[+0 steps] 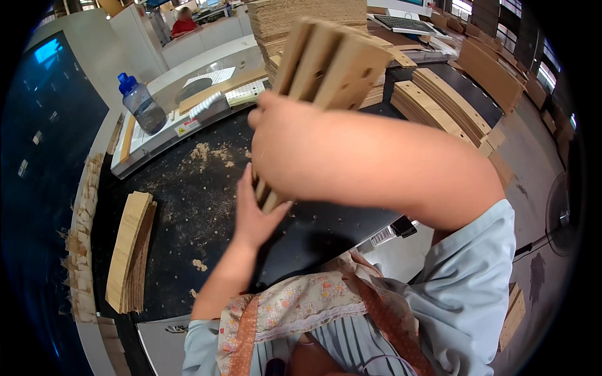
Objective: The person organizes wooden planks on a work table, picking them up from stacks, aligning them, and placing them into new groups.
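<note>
Several plywood boards (357,66) with drilled holes stand tilted in my two hands above the black worktable (188,182). My right hand (282,138) is closed round the side of the bundle, with its forearm crossing in front and hiding the middle of the boards. At the bundle's lower end, my left hand (254,216) grips with its thumb on one side and fingers on the other. Gaps show between the boards at their upper ends.
Curved wooden strips (130,254) lie stacked at the table's left. More drilled strips (439,106) lie at the right. A tall pile of boards (263,25) stands at the back. A blue-capped bottle (144,109) is at the back left. Sawdust (210,152) dots the tabletop.
</note>
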Demonstrator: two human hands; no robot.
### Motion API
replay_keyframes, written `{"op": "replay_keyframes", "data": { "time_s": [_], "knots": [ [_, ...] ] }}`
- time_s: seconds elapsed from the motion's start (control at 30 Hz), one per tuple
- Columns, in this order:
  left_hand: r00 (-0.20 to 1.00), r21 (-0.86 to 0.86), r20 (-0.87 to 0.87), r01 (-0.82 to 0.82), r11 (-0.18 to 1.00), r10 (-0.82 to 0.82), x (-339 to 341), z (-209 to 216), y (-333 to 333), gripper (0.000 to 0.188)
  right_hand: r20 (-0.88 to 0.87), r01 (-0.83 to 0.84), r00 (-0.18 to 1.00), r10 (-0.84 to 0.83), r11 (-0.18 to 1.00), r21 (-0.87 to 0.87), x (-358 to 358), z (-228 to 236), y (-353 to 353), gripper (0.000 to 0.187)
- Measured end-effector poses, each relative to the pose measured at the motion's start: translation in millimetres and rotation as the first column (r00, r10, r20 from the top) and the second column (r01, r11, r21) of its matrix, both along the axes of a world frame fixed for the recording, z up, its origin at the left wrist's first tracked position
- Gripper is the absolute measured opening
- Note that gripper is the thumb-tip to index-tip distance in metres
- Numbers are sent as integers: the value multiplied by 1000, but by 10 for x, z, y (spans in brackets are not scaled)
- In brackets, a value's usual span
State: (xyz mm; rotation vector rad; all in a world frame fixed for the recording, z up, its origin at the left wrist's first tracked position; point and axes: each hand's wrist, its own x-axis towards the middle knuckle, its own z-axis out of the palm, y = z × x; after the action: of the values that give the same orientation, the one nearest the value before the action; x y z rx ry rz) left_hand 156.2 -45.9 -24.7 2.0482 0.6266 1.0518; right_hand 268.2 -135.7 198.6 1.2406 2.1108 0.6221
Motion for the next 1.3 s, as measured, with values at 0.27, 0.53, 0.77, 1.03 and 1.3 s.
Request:
{"op": "replay_keyframes", "data": {
  "time_s": [0.27, 0.53, 0.77, 1.03, 1.3],
  "knots": [
    [797, 303, -599, 132, 944, 81, -212, 945, -41, 84, -706, -26, 707, 31, 1000, 18, 1168, -834, 82, 16],
    [400, 215, -913, 291, 932, 85, 306, 446, -165, 86, -924, -47, 381, 32, 999, 16, 1692, -2121, -16, 22],
    [436, 183, -899, 288, 940, 41, 628, 460, -167, 65, -927, 346, 372, 43, 921, 181, 1682, -2155, -319, 43],
    [578, 379, -785, 162, 911, 224, 712, 688, -201, 39, -784, 319, 569, 250, 812, 490, 1744, -1876, -177, 46],
    [988, -7, 149, 40, 999, -38, 667, 409, 33, 47, -715, 625, -393, 578, 739, 253, 1424, -2050, 5, 70]
  ]
}}
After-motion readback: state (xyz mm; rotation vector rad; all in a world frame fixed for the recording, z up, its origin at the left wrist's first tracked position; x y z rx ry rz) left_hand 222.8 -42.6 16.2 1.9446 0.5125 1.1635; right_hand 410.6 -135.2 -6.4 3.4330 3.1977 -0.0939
